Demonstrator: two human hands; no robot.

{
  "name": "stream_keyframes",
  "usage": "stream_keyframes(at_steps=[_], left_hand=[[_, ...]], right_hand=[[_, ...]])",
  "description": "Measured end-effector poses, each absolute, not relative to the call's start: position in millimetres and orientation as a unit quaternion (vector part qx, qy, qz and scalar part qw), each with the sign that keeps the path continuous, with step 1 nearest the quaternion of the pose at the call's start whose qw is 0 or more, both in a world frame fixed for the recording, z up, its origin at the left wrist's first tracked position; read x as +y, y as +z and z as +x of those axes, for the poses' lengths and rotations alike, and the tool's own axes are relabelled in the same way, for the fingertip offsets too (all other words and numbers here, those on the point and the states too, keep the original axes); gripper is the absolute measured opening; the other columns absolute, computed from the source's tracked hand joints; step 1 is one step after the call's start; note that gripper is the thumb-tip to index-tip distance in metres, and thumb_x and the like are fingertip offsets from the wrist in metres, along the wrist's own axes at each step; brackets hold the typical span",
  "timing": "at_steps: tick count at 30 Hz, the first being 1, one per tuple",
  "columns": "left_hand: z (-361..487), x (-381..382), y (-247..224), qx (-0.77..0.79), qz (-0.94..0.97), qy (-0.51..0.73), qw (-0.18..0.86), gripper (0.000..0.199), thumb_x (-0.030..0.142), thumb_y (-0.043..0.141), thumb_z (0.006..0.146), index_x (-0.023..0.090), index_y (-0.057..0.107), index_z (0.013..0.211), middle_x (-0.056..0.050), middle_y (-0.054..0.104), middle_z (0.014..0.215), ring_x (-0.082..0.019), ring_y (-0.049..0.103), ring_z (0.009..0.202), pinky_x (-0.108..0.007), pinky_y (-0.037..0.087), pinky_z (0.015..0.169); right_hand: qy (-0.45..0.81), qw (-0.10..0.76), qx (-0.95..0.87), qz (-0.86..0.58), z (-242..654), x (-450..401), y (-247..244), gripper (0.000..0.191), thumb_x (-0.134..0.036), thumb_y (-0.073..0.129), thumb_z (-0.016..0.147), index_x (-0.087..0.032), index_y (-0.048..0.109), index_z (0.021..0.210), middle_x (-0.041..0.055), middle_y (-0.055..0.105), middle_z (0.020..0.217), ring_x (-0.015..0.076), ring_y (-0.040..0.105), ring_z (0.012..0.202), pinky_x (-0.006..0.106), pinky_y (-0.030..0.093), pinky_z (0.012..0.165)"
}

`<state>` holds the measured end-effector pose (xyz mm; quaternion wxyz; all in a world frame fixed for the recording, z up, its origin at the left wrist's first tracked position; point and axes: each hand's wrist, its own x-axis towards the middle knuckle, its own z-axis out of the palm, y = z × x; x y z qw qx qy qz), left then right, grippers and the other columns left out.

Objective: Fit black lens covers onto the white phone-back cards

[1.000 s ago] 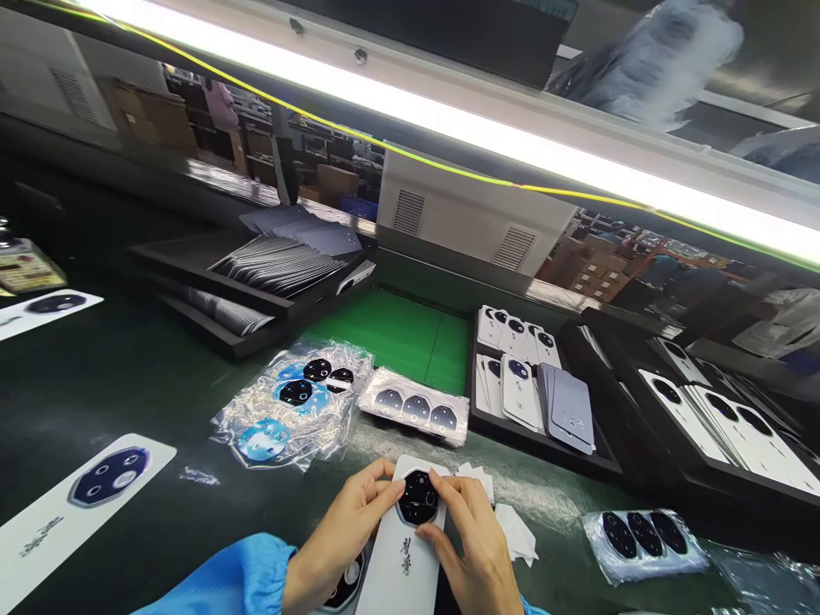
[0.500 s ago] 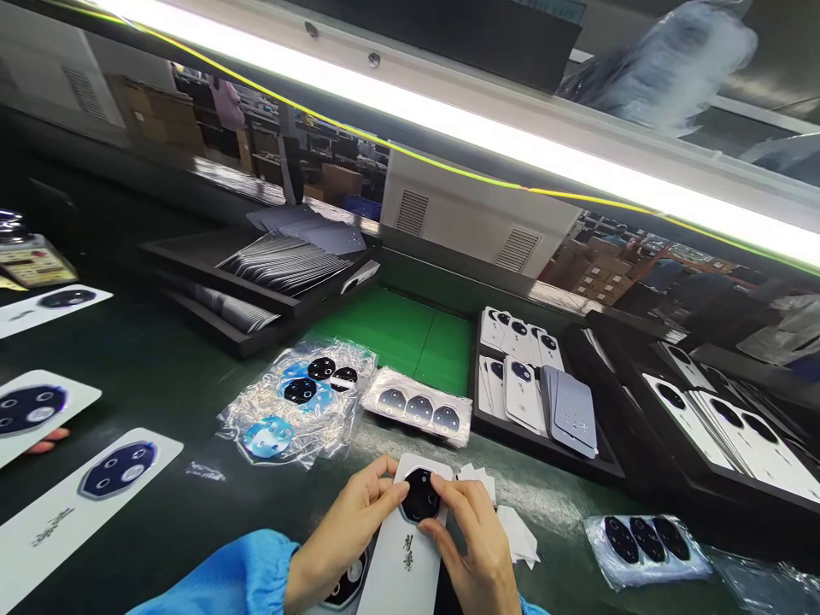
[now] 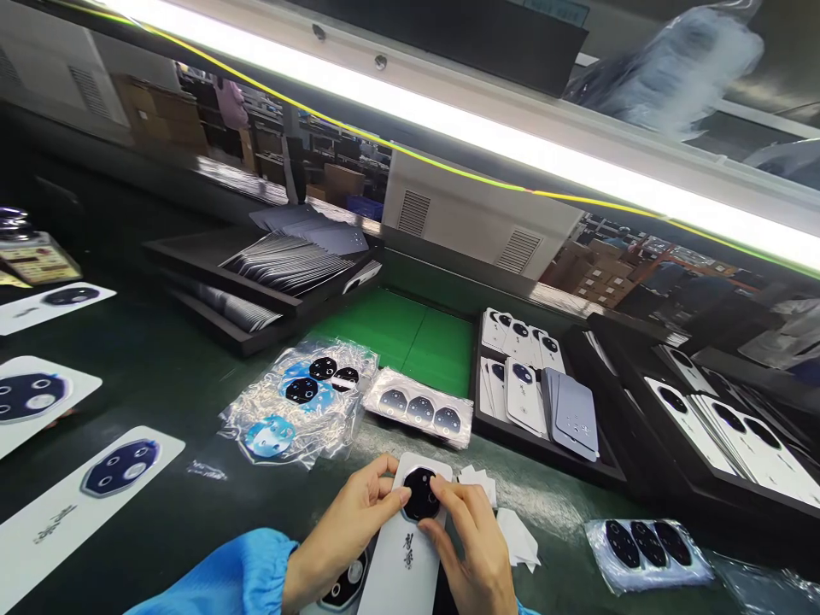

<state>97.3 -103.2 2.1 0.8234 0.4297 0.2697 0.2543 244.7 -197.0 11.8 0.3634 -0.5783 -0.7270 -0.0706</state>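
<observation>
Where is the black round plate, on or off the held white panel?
On: the plate lies over the panel, near its top end.

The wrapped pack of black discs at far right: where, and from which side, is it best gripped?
Probably by its left short end, from the left: the pack lies flat, that end faces the right hand, and loose plastic borders the other.

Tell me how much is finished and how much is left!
Looks done: the white panels with discs in the tray. In hand: one white panel, the left hand and right hand at its dark disc. Maybe left: wrapped discs and grey panels without dark discs. I can't tell how many.
</observation>
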Motion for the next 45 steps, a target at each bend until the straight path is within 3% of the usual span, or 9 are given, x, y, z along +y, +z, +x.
stream_keyframes(at_steps=[6, 12, 16, 21, 25, 27, 29, 36, 45], left_hand=[[99.7, -102.4, -5.4, 0.265, 0.424, 0.269, 0.823, 0.060, 0.061, 0.082, 0.059, 0.015, 0.050, 0.082, 0.001, 0.063, 0.057, -0.008, 0.051, 0.043, -0.014, 0.036, 0.041], [99.2, -101.4, -0.4, 0.279, 0.424, 0.268, 0.819, 0.065, 0.067, 0.080, 0.055, 0.016, 0.050, 0.081, -0.001, 0.065, 0.058, -0.009, 0.052, 0.044, -0.016, 0.037, 0.042], [93.5, -101.7, 13.1, 0.277, 0.431, 0.256, 0.820, 0.061, 0.064, 0.078, 0.063, 0.015, 0.051, 0.086, -0.002, 0.067, 0.066, -0.009, 0.056, 0.050, -0.017, 0.041, 0.048], [91.8, -102.0, 15.9, 0.279, 0.444, 0.255, 0.813, 0.059, 0.064, 0.076, 0.066, 0.015, 0.052, 0.089, -0.003, 0.068, 0.068, -0.012, 0.061, 0.055, -0.019, 0.043, 0.051], [98.2, -101.8, 1.5, 0.280, 0.437, 0.269, 0.811, 0.064, 0.069, 0.076, 0.060, 0.015, 0.050, 0.084, -0.004, 0.068, 0.064, -0.012, 0.058, 0.048, -0.017, 0.038, 0.044], [99.5, -102.0, -1.7, 0.275, 0.438, 0.264, 0.814, 0.065, 0.069, 0.076, 0.060, 0.015, 0.050, 0.084, -0.005, 0.069, 0.065, -0.012, 0.057, 0.048, -0.017, 0.038, 0.043], [98.1, -102.4, 0.8, 0.261, 0.444, 0.253, 0.819, 0.063, 0.067, 0.076, 0.063, 0.015, 0.051, 0.087, -0.006, 0.069, 0.069, -0.012, 0.058, 0.051, -0.018, 0.040, 0.046], [91.2, -107.2, 16.8, 0.216, 0.462, 0.215, 0.833, 0.064, 0.057, 0.078, 0.069, 0.016, 0.046, 0.107, -0.005, 0.068, 0.086, -0.015, 0.063, 0.067, -0.023, 0.048, 0.060], [92.8, -109.8, 8.7, 0.226, 0.485, 0.229, 0.813, 0.063, 0.046, 0.078, 0.070, 0.018, 0.041, 0.112, -0.002, 0.064, 0.087, -0.013, 0.057, 0.070, -0.022, 0.042, 0.061]], right_hand=[[-0.099, 0.372, -0.732, -0.563, 239.8, -196.1, 7.5, 0.035, -0.015, 0.047, 0.098, -0.017, 0.047, 0.133, 0.0090, 0.062, 0.107, 0.0187, 0.057, 0.102, 0.027, 0.052, 0.084], [-0.084, 0.400, -0.711, -0.572, 234.4, -196.3, 6.6, 0.036, -0.013, 0.048, 0.097, -0.018, 0.048, 0.132, 0.0086, 0.064, 0.112, 0.0202, 0.057, 0.102, 0.031, 0.050, 0.085], [-0.079, 0.417, -0.701, -0.573, 235.0, -195.5, 6.7, 0.038, -0.013, 0.049, 0.097, -0.020, 0.047, 0.134, 0.0081, 0.064, 0.116, 0.0206, 0.058, 0.105, 0.032, 0.051, 0.085], [-0.053, 0.499, -0.601, -0.623, 236.4, -200.4, 6.5, 0.028, -0.023, 0.049, 0.098, -0.025, 0.057, 0.124, 0.0081, 0.061, 0.123, 0.0216, 0.060, 0.108, 0.031, 0.053, 0.083], [0.197, 0.614, -0.395, -0.654, 231.8, -207.9, 8.4, 0.040, -0.051, 0.063, 0.087, -0.021, 0.065, 0.113, 0.0062, 0.068, 0.087, 0.0159, 0.063, 0.068, 0.022, 0.053, 0.055], [0.344, 0.625, -0.326, -0.621, 227.6, -209.4, 10.9, 0.052, -0.061, 0.071, 0.076, -0.017, 0.069, 0.103, 0.0009, 0.062, 0.062, 0.0119, 0.056, 0.050, 0.021, 0.048, 0.047], [0.421, 0.620, -0.290, -0.595, 223.2, -209.0, 14.2, 0.057, -0.064, 0.076, 0.067, -0.013, 0.071, 0.093, -0.0008, 0.058, 0.052, 0.0092, 0.050, 0.042, 0.019, 0.045, 0.045], [0.400, 0.655, -0.270, -0.580, 213.6, -206.8, 22.7, 0.051, -0.060, 0.080, 0.064, -0.014, 0.073, 0.085, -0.0009, 0.059, 0.052, 0.0074, 0.050, 0.042, 0.017, 0.041, 0.044], [0.388, 0.647, -0.291, -0.588, 207.5, -207.9, 18.7, 0.052, -0.062, 0.077, 0.066, -0.014, 0.071, 0.084, -0.0003, 0.059, 0.056, 0.0074, 0.050, 0.045, 0.017, 0.042, 0.045]])
